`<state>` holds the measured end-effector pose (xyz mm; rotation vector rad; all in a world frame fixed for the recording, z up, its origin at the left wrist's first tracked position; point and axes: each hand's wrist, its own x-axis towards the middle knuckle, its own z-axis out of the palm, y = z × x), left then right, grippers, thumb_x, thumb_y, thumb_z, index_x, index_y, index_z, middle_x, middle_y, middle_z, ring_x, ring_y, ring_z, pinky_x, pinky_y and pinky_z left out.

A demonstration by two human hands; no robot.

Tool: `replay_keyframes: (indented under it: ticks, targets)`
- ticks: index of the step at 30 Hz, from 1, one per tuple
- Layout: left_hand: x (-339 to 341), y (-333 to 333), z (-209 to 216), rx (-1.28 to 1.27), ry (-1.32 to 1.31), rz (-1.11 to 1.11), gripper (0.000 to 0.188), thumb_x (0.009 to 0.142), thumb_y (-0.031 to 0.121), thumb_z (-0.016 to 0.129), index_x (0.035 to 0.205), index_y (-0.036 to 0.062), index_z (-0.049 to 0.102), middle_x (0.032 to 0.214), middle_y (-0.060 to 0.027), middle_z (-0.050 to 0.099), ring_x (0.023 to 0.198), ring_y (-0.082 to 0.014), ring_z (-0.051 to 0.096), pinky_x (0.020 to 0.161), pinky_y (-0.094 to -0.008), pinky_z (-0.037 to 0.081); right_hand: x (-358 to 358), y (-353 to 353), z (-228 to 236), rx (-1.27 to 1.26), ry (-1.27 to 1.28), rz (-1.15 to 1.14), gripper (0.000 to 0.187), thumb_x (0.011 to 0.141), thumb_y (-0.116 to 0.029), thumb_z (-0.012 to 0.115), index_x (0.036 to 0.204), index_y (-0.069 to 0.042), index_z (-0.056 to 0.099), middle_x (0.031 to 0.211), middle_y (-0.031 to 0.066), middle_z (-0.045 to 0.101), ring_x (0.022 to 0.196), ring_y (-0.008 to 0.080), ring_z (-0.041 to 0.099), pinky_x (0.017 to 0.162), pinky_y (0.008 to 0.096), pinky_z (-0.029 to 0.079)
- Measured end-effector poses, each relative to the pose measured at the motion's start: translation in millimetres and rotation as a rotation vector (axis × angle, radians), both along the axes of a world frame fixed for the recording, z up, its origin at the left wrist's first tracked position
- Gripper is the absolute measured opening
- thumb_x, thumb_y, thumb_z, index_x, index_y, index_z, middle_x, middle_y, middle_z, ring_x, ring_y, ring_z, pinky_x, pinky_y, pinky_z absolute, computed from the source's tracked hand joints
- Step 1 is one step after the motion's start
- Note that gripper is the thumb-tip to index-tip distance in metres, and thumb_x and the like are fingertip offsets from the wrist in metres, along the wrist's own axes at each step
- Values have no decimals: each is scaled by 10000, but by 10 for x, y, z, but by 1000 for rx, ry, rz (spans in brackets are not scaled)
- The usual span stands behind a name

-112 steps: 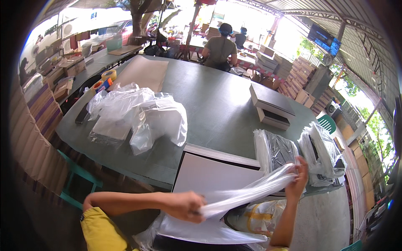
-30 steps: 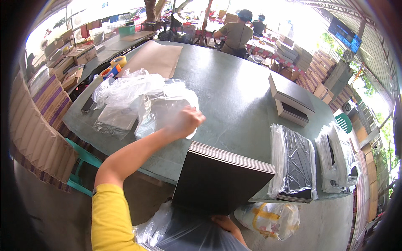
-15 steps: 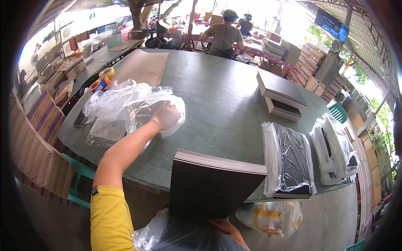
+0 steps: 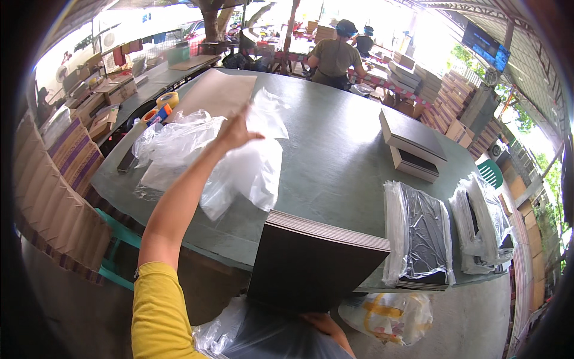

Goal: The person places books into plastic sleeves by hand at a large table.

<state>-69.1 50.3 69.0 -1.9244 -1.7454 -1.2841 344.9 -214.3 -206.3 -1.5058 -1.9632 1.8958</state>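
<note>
With the right hand (image 4: 323, 325), grip hidden from me, steady the black board stack (image 4: 317, 263) at six o'clock while the spread left hand (image 4: 235, 133) separates clear plastic bags (image 4: 254, 179) at ten.

Two bare hands (image 4: 236, 130), one black-faced stack (image 4: 317, 263), at least two plastic-wrapped bundles (image 4: 423, 233), two black-topped blocks (image 4: 418, 136), one brown sheet (image 4: 218, 93) and one green table (image 4: 323, 161) share one work area with one yellow-taped plastic bag (image 4: 388, 317), at least two green seats (image 4: 490, 173), one lit screen (image 4: 485, 48) and two co-workers (image 4: 335, 60).
</note>
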Motion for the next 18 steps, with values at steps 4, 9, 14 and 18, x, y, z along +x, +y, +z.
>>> replay_keyframes:
  ticks: [4,9,14,18]
  targets:
    - [-223,-334,36,21,-82,-100,261,716,70,560,960,-15,528,861,-167,595,803,-269,581,750,-321,433,-9,-46,-108,76,-60,15,469,794,-479,413,1109,-148,518,1153,121,478,1116,278,395,947,331,273]
    - [525,-1539,701,-40,-1170,-455,200,726,77,533,914,9,533,796,-53,573,729,-132,561,652,-216,441,64,-16,-65,140,-53,119,477,806,-487,385,1123,-152,506,1124,126,500,1106,276,408,936,334,289]
    - [1184,-2400,23,-870,-114,-1049,226,770,238,522,886,44,505,711,-160,560,662,-286,559,601,-361,433,21,-28,83,72,-80,167,507,813,-507,367,1130,-133,495,1167,94,474,1087,248,429,938,318,289]
    - [1176,-2712,-1365,-1231,531,-1062,231,757,226,446,861,36,527,729,-197,565,688,-369,541,641,-426,418,-32,158,882,55,152,305,509,796,-356,524,1192,-56,412,1212,108,421,1122,177,372,935,297,291]
